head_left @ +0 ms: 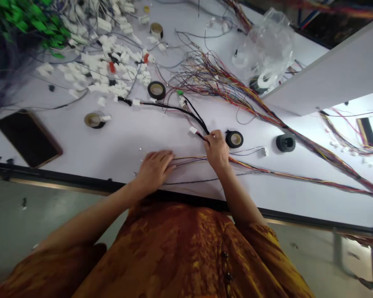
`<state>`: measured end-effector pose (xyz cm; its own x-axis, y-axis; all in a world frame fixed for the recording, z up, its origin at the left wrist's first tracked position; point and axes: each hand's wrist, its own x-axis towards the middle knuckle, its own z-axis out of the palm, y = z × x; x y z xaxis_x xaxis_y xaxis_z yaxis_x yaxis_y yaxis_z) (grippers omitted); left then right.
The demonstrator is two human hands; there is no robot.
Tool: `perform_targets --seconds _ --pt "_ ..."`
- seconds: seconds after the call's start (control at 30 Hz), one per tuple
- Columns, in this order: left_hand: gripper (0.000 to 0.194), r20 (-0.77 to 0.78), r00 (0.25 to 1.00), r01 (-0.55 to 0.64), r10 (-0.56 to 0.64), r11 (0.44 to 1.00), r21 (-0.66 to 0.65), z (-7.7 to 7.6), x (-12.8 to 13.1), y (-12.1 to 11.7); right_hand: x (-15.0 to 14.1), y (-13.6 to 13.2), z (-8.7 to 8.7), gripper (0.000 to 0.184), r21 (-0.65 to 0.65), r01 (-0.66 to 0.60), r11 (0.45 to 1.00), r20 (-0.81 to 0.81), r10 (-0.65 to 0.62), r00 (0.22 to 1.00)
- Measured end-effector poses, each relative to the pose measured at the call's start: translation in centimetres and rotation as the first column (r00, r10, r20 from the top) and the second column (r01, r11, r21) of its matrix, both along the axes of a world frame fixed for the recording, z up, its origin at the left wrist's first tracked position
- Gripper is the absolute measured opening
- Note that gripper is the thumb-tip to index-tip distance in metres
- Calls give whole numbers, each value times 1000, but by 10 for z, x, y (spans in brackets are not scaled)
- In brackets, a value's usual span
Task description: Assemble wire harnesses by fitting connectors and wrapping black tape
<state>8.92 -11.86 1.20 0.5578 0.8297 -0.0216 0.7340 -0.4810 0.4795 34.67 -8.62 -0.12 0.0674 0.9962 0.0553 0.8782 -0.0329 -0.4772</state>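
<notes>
My right hand (pixel 216 150) is closed round the black-sleeved branches of a wire harness (pixel 191 112). White connectors (pixel 193 130) and a green one (pixel 179 92) tip its ends, and one sleeved branch stretches left to a white connector (pixel 136 102). Beneath this hand passes a bundle of thin coloured wires (pixel 251 167), running off to the right. My left hand (pixel 155 167) lies with fingers extended on the table over the left ends of those wires, thumb apart; its palm is hidden. A black tape roll (pixel 234 139) sits just right of my right hand.
Loose white connectors (pixel 102 68) are heaped at the back left beside green ones (pixel 34 20). A phone (pixel 29 137) lies left. More tape rolls (pixel 157 90) are scattered about. A thick wire bundle (pixel 276 120) crosses the right side, near a plastic bag (pixel 269 43) and an upright white panel (pixel 326 70).
</notes>
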Motion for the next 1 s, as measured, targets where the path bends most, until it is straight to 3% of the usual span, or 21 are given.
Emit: perform_targets --seconds 0.2,0.27,0.33,0.4,0.5,0.63,0.73,0.87,0.93,1.0 --pt "43 113 989 83 -100 985 148 -7 50 119 8 -2 -15 14 234 -42 971 -192 88 978" --pt "33 42 987 149 -158 975 167 -9 62 146 12 -5 -20 12 285 -16 958 -270 96 958" --pt "18 -34 973 232 -229 958 168 -6 63 158 15 -7 -24 12 284 9 959 -306 82 949" --pt "13 -85 957 288 -278 945 154 -2 50 157 17 -8 -27 13 254 -20 967 -281 94 955" --pt "22 -149 948 298 -280 948 113 2 7 136 18 -7 -31 18 188 -100 977 -187 136 973" --pt "36 -233 958 172 -165 985 12 -2 -57 100 13 -4 -32 33 119 -89 989 -102 101 990" --pt "42 -263 962 70 -74 997 -22 -1 -85 85 11 -4 -24 41 59 -139 988 -103 145 984" --pt "52 -253 964 77 -78 997 -13 13 -82 70 36 -18 -4 62 86 -261 962 -233 274 933" --pt "56 -217 975 75 -58 994 73 19 -65 55 67 -31 5 53 159 -156 975 -267 195 944" --pt "53 -164 985 74 -55 991 112 18 -43 34 108 -45 8 39 231 80 970 -204 -33 978"
